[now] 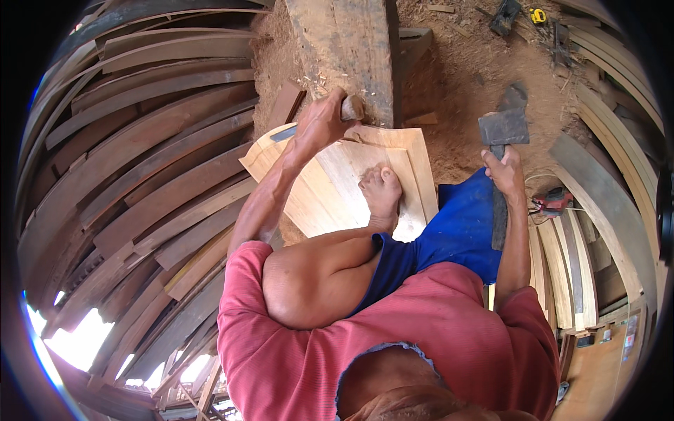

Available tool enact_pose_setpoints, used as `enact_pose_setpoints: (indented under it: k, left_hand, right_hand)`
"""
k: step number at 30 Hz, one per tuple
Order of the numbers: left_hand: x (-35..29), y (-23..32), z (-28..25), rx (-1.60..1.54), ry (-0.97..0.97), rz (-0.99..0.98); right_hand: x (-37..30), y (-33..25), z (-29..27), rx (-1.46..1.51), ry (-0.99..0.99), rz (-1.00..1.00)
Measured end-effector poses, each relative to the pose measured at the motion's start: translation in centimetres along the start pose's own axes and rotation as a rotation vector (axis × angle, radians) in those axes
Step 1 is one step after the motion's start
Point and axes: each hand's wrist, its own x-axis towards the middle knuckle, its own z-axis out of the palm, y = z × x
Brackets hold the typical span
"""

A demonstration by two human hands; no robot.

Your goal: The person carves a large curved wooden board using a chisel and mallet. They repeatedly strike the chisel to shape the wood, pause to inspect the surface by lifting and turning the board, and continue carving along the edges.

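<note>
Pale wooden panel lies beneath the bare foot, near the timber beam. Left hand: fingers clamped on wooden-ended tool. Right hand: fingers clamped around hammer handle.

Open lane over brown sawdust, between thick weathered wooden beam and dark square-headed tool! Bare foot blocks pale wooden board.

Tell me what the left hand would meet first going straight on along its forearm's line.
Leaving aside the round-ended brown wooden handle it grips, the left hand would probably meet the thick, weathered wooden beam ahead; depth is unclear, so it might pass above.
</note>
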Motion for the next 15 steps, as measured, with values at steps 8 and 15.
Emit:
enact_pose_setpoints:
  k: [8, 15]
  left_hand:
    - [3.7, 11.2, -3.2, -0.757, -0.085, 0.329]
    - [4.4, 16.9, -1.3, -0.742, -0.105, 0.540]
  right_hand:
    - [-5.4, -4.2, -1.4, 0.105, 0.184, -0.168]
    - [-10.9, -6.5, -2.6, 0.220, 0.346, -0.288]
